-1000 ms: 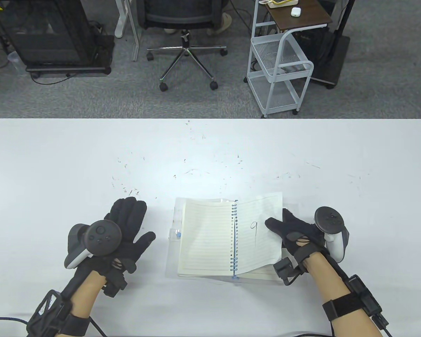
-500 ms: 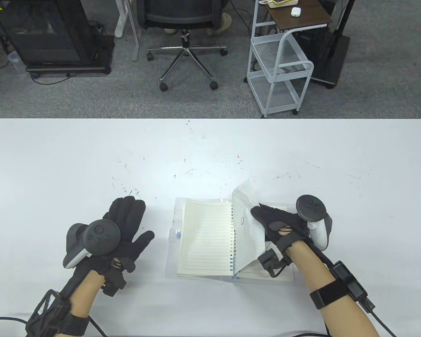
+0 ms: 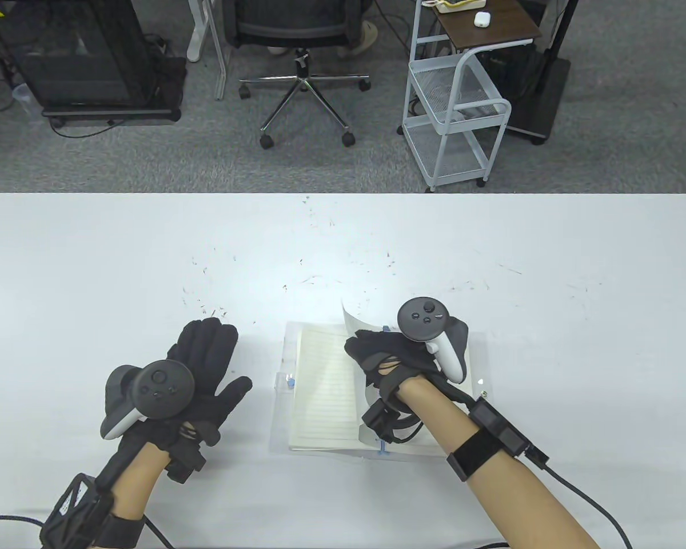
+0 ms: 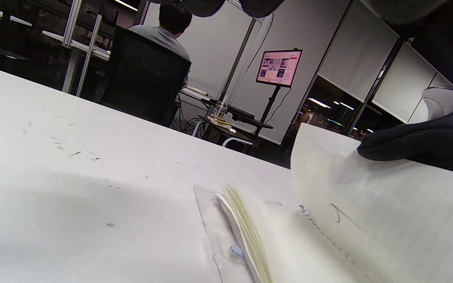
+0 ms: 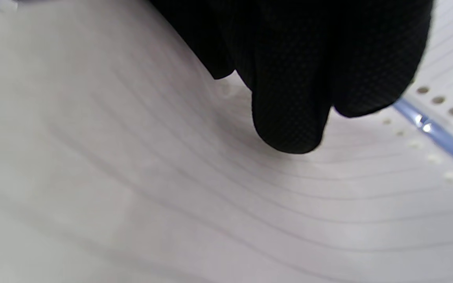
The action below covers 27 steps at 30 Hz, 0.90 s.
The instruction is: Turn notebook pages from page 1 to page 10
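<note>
Table view: spiral notebook (image 3: pixel 323 394) lying open on the white worktop (image 3: pixel 91 274), near its front edge, in a clear plastic sleeve. Right hand (image 3: pixel 386 357) is above the notebook's binding, carrying a curled page (image 3: pixel 351 320) leftward; the grip itself is hidden under the glove. Left hand (image 3: pixel 206 366) rests flat on the worktop, fingers spread, holding nothing, just beside the notebook.

Left wrist view: page (image 4: pixel 368 204) arched over the stack, a handwritten mark on its face; the right hand's fingers (image 4: pixel 419 141) lie on its upper edge.

Right wrist view: fingertips (image 5: pixel 289 129) touching lined paper beside the blue spiral (image 5: pixel 439 135).

Risk, judged: nothing pins the notebook, so the sweep may drag it; a hard pull could tear the punched holes.
</note>
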Motion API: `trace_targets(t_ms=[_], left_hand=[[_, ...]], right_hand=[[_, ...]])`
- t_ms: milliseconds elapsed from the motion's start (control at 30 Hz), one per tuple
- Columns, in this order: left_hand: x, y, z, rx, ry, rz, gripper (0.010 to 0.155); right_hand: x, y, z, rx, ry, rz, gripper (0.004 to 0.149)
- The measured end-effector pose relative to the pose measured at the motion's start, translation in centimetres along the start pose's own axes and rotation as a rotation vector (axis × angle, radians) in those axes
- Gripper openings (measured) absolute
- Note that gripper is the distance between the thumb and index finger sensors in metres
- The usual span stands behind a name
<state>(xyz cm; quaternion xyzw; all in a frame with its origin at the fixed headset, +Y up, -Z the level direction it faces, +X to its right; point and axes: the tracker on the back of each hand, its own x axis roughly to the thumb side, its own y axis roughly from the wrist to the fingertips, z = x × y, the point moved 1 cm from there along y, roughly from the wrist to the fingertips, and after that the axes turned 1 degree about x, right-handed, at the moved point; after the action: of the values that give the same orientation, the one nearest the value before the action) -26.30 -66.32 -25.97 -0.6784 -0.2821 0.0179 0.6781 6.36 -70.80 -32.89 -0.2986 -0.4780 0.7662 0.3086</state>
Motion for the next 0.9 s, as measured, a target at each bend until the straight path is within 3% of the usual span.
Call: trace_targets(t_ms=[333,467,733,900], left_hand=[[0.1,0.0,0.0,0.0,0.002,-0.003,0.086],[0.1,0.0,0.0,-0.004,0.004,-0.003,0.086],[0.1,0.0,0.0,-0.003,0.002,0.0,0.086],[0.1,0.0,0.1,-0.002,0.0,0.004,0.086]], right_hand=[[0.4,2.0,5.3,0.107,-0.167,-0.008,0.061],[-0.1,2.4,6.3,0.144,-0.171,-0.005,0.061],[-0.4,2.0,5.5,0.16,-0.101,-0.057,0.064],[-0.6,-0.1,3.0,0.076,-0.111,-0.165,0.066]])
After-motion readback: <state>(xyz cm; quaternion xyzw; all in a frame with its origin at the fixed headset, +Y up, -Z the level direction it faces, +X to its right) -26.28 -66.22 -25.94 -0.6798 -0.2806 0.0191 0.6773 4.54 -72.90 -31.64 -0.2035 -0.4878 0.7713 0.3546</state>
